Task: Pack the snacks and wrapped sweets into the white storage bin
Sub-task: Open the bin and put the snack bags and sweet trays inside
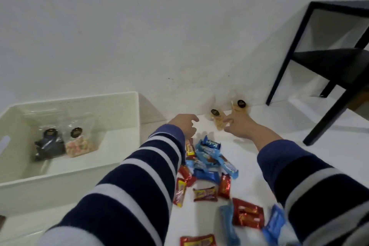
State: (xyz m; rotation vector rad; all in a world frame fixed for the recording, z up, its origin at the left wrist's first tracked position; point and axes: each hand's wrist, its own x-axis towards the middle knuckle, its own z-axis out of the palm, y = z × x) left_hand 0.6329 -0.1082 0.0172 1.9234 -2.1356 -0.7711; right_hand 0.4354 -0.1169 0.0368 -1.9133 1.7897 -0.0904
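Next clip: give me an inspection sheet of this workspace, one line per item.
Surface: white floor, by a white wall.
Job's things: white storage bin holds two clear snack bags; two more clear bags stand at the wall; blue and red wrapped sweets lie scattered outside the bin.
Clutter: nothing seen.
Grips: left hand and right hand reach toward the wall bags, holding nothing.
Cables: nothing seen.
Surroundings: black table frame at right.

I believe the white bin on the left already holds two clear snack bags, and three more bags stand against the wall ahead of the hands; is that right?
Not quite: the head view shows only two bags against the wall, not three. The rest holds: the white bin on the left holds two clear snack bags, and both the left hand and right hand reach toward the wall.
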